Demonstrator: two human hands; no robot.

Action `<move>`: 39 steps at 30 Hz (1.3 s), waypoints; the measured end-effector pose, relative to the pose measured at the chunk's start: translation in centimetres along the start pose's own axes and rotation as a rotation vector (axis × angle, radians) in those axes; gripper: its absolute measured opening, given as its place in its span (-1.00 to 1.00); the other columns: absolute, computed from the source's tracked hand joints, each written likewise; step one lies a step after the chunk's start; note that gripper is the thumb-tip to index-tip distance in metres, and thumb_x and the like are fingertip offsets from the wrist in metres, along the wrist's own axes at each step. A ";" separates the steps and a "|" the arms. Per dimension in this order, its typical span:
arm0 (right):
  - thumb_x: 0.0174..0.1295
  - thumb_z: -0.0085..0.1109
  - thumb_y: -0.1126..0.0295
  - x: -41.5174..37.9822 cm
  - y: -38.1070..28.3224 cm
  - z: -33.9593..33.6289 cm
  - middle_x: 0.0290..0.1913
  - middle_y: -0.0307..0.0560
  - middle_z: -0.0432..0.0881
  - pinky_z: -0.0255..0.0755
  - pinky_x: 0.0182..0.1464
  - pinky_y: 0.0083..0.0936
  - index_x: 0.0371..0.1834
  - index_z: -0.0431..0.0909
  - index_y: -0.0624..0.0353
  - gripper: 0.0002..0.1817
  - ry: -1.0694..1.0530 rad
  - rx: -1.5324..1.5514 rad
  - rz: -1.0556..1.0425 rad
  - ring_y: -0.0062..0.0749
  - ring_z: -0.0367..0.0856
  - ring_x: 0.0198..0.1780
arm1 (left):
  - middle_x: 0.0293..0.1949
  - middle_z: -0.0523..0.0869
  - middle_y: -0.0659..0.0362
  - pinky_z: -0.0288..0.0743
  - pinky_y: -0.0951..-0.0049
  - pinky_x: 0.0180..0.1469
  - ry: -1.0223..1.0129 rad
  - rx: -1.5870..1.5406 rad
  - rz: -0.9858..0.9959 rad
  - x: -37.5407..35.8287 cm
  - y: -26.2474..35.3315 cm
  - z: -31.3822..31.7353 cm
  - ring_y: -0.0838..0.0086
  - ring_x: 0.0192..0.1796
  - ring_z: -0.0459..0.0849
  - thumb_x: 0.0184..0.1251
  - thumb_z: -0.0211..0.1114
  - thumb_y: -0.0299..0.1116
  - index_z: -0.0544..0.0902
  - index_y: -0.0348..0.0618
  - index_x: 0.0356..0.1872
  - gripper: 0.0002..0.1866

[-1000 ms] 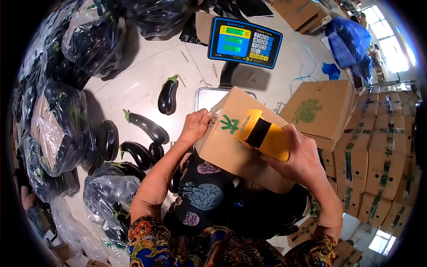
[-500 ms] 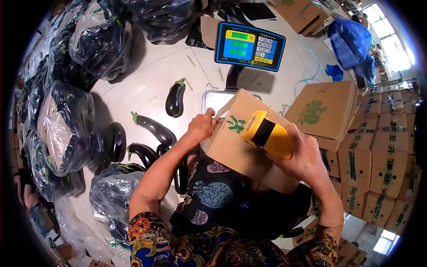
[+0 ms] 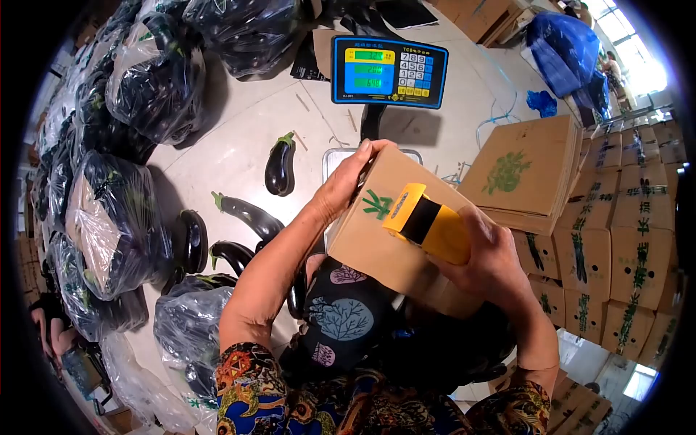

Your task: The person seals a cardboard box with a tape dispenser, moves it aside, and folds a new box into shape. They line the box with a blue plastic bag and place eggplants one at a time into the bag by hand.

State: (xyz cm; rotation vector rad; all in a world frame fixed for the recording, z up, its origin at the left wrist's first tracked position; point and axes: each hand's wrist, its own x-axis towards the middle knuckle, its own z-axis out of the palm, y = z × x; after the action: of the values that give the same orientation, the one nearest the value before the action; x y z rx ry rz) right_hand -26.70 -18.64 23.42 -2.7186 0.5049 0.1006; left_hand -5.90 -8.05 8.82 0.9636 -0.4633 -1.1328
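Tilted over the person's lap is a cardboard box (image 3: 377, 246) with green print. My left hand (image 3: 351, 181) grips its upper left edge, thumb and fingers closed on the cardboard. In my right hand (image 3: 482, 254) is a yellow and black tool (image 3: 429, 223), which looks like a tape dispenser, held against the box face. Behind the box stands a scale with a lit display (image 3: 389, 72); its metal platform (image 3: 335, 158) is mostly hidden. A single eggplant (image 3: 280, 167) lies on the floor left of the platform.
More eggplants (image 3: 250, 215) lie on the floor to the left. Plastic bags of eggplants (image 3: 112, 225) fill the far left. Flattened cardboard (image 3: 518, 170) is stacked right of the box, with printed cartons (image 3: 638, 239) beyond. A blue bag (image 3: 562, 51) sits at the upper right.
My left hand has shifted up along the box edge. The box and the yellow tool have moved slightly left and down. The numbers on the scale display differ.
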 end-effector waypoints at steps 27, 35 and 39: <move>-0.02 0.39 0.22 0.1 -0.8 0.9 -0.44 0.19 0.64 0.53 -0.32 -0.07 -0.17 0.41 0.25 -0.54 0.087 -0.092 -0.007 0.19 0.64 -0.38 | 0.07 0.60 -0.23 0.47 0.00 0.09 0.236 1.456 0.046 1.4 2.6 4.6 -0.14 0.02 0.63 0.45 0.01 0.09 0.32 -0.09 0.36 -0.39; -0.06 0.46 0.20 -9.3 4.3 -4.3 -0.28 0.20 0.65 0.53 -0.18 -0.10 -0.05 0.45 0.18 -0.45 -0.105 0.012 0.429 0.20 0.63 -0.19 | -0.23 0.72 -0.23 0.49 -0.11 -0.01 0.259 1.626 0.084 2.0 2.6 4.5 -0.21 -0.13 0.66 0.50 -0.10 -0.03 0.39 0.05 0.30 -0.54; -0.08 0.52 0.19 -15.3 10.2 -1.5 -0.34 0.21 0.63 0.52 -0.22 -0.09 -0.11 0.42 0.24 -0.43 0.043 0.032 0.254 0.23 0.63 -0.23 | -0.17 0.72 -0.18 0.49 -0.09 -0.01 0.155 1.746 0.230 2.5 1.9 3.3 -0.22 -0.15 0.66 0.51 -0.11 -0.05 0.41 0.12 0.26 -0.59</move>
State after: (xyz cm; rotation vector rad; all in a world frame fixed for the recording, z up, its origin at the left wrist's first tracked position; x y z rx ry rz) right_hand -44.65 -22.94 23.39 -2.6175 0.8546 0.1000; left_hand -6.28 -11.44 11.82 2.3469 -1.4604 -0.1782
